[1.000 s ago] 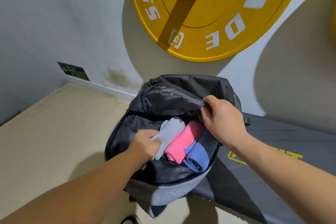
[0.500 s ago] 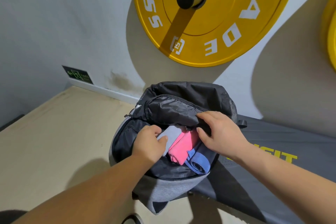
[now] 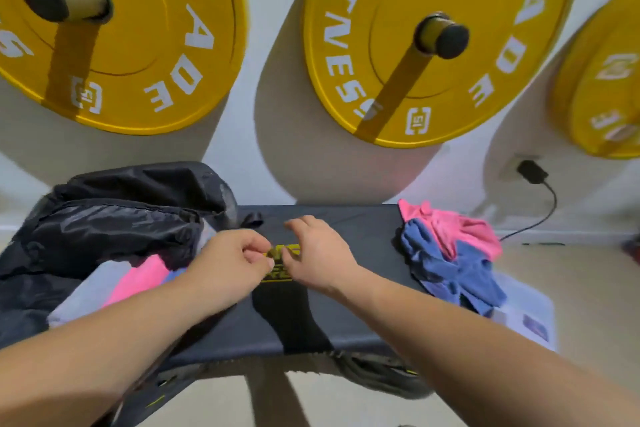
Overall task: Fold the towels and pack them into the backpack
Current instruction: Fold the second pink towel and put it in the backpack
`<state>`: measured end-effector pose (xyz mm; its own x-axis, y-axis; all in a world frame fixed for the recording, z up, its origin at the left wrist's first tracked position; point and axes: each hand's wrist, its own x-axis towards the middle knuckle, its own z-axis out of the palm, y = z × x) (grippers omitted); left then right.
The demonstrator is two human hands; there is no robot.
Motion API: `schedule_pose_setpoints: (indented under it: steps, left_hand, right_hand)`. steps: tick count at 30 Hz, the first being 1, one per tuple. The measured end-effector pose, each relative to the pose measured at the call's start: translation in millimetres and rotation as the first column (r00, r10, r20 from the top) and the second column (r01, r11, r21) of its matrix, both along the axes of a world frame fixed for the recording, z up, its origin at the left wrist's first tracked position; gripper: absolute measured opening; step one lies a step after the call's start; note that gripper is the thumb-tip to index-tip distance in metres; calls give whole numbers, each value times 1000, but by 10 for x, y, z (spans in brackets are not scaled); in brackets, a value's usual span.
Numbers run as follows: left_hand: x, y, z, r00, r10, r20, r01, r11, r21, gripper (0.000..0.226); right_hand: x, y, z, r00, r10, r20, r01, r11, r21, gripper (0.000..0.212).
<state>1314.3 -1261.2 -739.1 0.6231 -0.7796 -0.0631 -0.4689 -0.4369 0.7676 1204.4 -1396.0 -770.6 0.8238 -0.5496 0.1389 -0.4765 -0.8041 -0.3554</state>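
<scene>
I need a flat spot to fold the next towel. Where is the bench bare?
Bare bench lies between the right hand and the crumpled towels, and along its near edge. Crowded: the backpack covers the left end, those towels the right end.

Bright overhead light; yellow plates (image 3: 145,45) throw broad soft shadows down the wall (image 3: 273,10); whole frame motion-blurred, edges bowed.
</scene>
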Motion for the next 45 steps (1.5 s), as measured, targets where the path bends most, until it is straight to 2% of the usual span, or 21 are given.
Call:
schedule_pose_setpoints:
  steps: [4,7,10,13,15,17,18,20,24,26,28,31,36,38,40,43,45]
  left_hand:
    - [-517,-455,2,980,-196,-27,197,980,32,8]
    - [-772,-620,-93,971,-210,-113,211,978,-4,8]
    - [-894,-738,-194,970,-190,-154,190,982,-13,8]
    - [-922,-827,-241,970,-165,-177,166,986,-8,10]
    - [-922,-841,-251,968,-155,-197,159,987,5,11]
    - [-905,-837,-261,966,-146,-213,153,988,16,12]
    - [-890,-826,-265,966,-140,-219,148,989,20,12]
    - [-854,-791,-255,965,-132,-228,140,990,20,13]
    - [-785,-663,-196,964,-120,-239,127,992,13,13]
    - [-761,-586,-110,962,-109,-249,109,994,-17,14]
    - [-722,-502,17,963,-101,-248,89,994,-60,15]
    - [-618,-349,256,977,-66,-205,34,987,-157,20]
    - [-371,-5,736,999,-34,-8,28,920,-390,35]
    - [-300,170,930,998,-43,46,59,905,-421,38]
    - [-266,353,1085,992,-113,49,123,909,-398,39]
    - [-262,580,1208,971,-236,23,228,900,-372,32]
    - [-255,672,1237,954,-294,-54,254,891,-377,35]
  right_hand:
    - [-759,-659,-148,956,-280,-88,281,960,-11,46]
    - [-1306,-1059,-287,891,-446,-89,443,895,-45,38]
    - [-1648,-1318,-406,819,-571,-61,570,821,-34,41]
    - [-1771,-1496,-480,743,-668,41,667,744,41,31]
    - [-1789,-1621,-549,734,-679,-16,668,717,201,25]
    - [-1774,-1690,-607,752,-651,-100,637,680,364,19]
    - [-1741,-1702,-617,756,-648,-93,627,674,391,16]
    - [-1617,-1684,-550,747,-665,19,600,685,413,14]
    - [-1202,-1468,-94,582,-753,305,499,628,598,18]
    - [-979,-1285,202,502,-774,385,346,588,731,19]
    - [-799,-1041,519,476,-774,418,182,551,815,27]
    - [-571,-731,904,545,-706,453,40,562,826,39]
    - [-300,-195,1477,649,-561,513,-94,610,787,37]
    - [-244,58,1722,688,-490,535,-210,571,794,38]
    - [-212,291,1910,733,-405,546,-305,522,797,39]
    - [-252,587,2054,813,-250,525,-341,527,779,42]
    - [-323,727,2074,841,-182,509,-350,533,770,46]
